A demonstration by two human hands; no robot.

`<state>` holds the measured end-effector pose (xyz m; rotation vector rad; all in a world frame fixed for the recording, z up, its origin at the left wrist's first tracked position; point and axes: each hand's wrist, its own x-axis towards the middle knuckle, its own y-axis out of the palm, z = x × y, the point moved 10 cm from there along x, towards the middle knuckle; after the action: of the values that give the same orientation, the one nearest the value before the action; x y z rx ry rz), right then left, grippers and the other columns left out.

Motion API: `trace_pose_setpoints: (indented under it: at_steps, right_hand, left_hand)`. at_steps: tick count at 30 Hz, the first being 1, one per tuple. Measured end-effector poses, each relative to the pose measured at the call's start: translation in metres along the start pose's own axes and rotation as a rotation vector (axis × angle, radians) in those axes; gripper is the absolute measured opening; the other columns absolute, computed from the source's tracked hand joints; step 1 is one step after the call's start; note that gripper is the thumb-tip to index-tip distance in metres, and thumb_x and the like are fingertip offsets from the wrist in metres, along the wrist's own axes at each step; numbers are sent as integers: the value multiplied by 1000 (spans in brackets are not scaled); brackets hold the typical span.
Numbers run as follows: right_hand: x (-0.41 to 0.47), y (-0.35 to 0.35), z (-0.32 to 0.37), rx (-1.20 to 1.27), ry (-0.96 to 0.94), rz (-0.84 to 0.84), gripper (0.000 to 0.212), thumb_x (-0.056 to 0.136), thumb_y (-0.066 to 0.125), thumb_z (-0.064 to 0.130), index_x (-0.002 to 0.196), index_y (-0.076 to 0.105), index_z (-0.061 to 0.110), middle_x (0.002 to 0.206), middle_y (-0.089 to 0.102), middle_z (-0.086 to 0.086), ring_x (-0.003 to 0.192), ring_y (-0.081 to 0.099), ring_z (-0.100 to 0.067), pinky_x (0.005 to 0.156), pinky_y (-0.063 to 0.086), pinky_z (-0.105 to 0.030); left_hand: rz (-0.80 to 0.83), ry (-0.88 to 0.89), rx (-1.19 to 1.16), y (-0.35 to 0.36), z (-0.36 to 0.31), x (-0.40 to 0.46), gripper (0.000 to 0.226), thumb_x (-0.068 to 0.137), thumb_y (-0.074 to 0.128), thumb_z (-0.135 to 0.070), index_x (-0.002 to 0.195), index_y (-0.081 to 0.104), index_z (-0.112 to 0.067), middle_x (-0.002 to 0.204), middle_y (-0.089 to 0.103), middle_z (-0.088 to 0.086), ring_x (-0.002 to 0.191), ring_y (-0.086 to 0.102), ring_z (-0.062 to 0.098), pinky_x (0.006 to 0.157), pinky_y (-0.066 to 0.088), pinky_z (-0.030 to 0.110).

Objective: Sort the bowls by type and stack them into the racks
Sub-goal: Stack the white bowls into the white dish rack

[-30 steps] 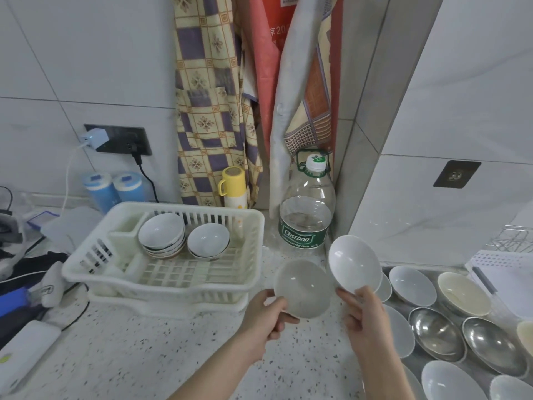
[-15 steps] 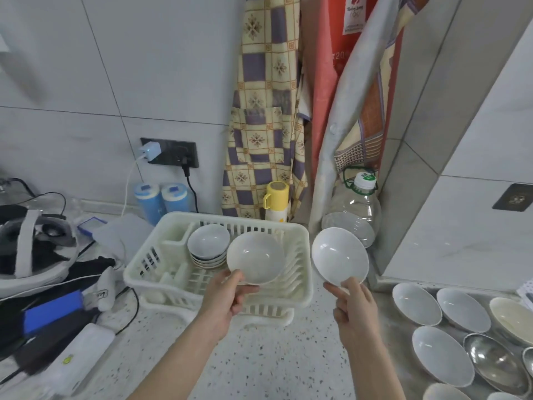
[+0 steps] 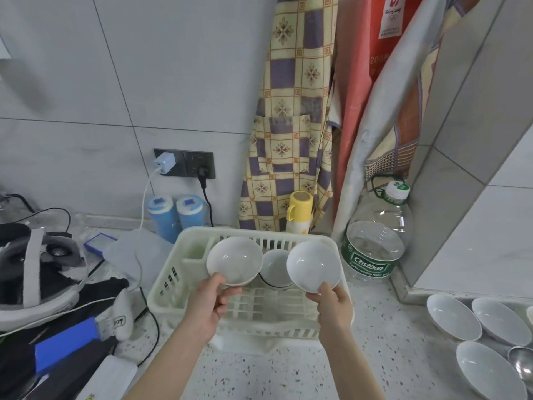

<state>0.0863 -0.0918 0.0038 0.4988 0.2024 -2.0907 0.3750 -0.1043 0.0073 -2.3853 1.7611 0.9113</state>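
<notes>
My left hand [image 3: 208,301] pinches the rim of a white bowl [image 3: 234,261] and holds it tilted over the left part of the white plastic dish rack [image 3: 170,280]. My right hand [image 3: 333,306] pinches a second white bowl [image 3: 313,265] by its lower rim, over the rack's right side. Between the two held bowls, a white bowl [image 3: 274,268] sits inside the rack, partly hidden. More white bowls [image 3: 452,316] lie on the counter at the right.
A large clear water bottle [image 3: 377,241] stands right of the rack, a yellow flask [image 3: 299,212] behind it. Cables, a headset [image 3: 37,269] and devices crowd the counter on the left. Aprons hang on the wall. A steel bowl [image 3: 523,365] shows at the right edge.
Both hands have carried their bowls leftward from beside the bottle to above the rack. The left bowl now covers the stack in the rack's left part.
</notes>
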Motion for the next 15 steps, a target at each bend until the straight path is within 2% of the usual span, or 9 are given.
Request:
trace_pose_setpoints:
  at_steps: [3,5,9,11,13,15]
  right_hand:
    - [7,7,4,-62,-40,-34,16,84,54,22,98,62,21,63,74,1,50,34,-13,48,31,-27]
    - [14,16,7,-93,-64,-19,20,84,52,23,102,60,20,65,74,0,51,34,-13,48,30,-27]
    - [23,38,16,-192,-164,8,22,87,50,20,105,61,12,71,74,-5,56,50,-7,54,32,-27]
    - [25,48,19,-261,-206,4,19,88,50,21,101,62,13,69,73,-3,70,62,-9,56,35,-26]
    - [29,60,17,-306,-229,31,21,89,49,21,100,62,11,68,72,-4,76,64,-14,56,38,-27]
    - [33,71,13,-363,-234,54,22,89,47,21,101,62,10,72,71,-5,72,63,-13,54,39,-27]
  left_hand:
    - [9,-20,-2,-7,-6,13,17,90,47,-8,104,56,-8,77,75,22,36,33,5,31,25,15]
    - [15,-31,14,-9,-8,21,17,90,47,-9,104,57,-8,77,75,20,36,33,5,32,24,15]
    - [34,-49,-5,-9,-10,36,18,90,47,-9,104,58,-7,78,75,21,36,34,4,32,25,15]
    - [52,-66,-37,-6,-9,43,19,90,46,-9,106,57,-8,84,75,24,35,34,4,32,25,14]
    - [69,-85,-57,-3,-7,49,21,90,46,-9,108,56,-9,89,75,25,35,32,4,32,24,14]
    - [77,-97,-75,-1,-6,56,22,89,47,-9,109,56,-10,86,75,24,35,32,4,32,24,15]
